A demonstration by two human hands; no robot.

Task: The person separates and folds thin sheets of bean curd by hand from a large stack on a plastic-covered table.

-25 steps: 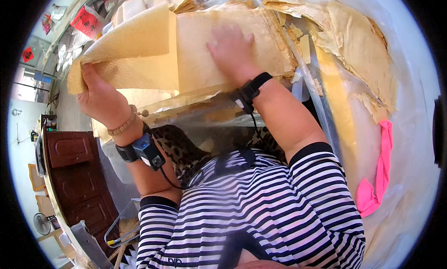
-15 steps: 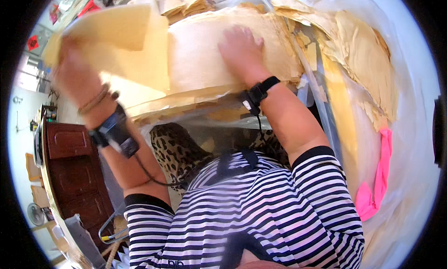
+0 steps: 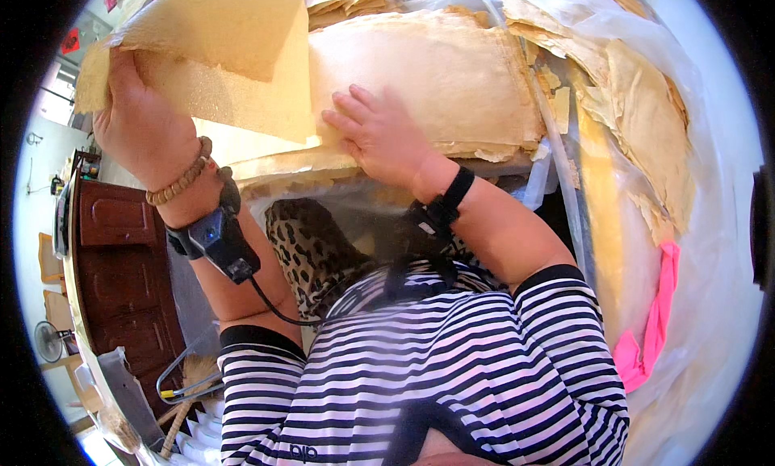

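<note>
My left hand (image 3: 145, 131) is closed on the edge of a thin, yellowish-tan sheet (image 3: 218, 30), raised at the upper left with its far part folded over. Light shines through part of it. What the sheet is made of I cannot tell. To the right lies a stack of similar pale sheets (image 3: 428, 79) with ragged, flaky edges. Over the stack's near left part is my right hand (image 3: 379, 135), fingers spread and slightly blurred, its fingertips close to the raised sheet's right edge. Whether those fingertips touch anything is unclear.
More crumpled tan sheets (image 3: 646, 103) lie on clear plastic (image 3: 718, 167) at the right, beside a pink cloth strip (image 3: 658, 321). Folded sheets (image 3: 347, 0) sit at the far side. A dark red wooden cabinet (image 3: 121, 264) and a fan (image 3: 48, 341) stand at the left.
My right hand has slid left and nearer to me across the stack, toward the raised sheet. My left hand still holds that sheet, now less blurred. The view has shifted slightly.
</note>
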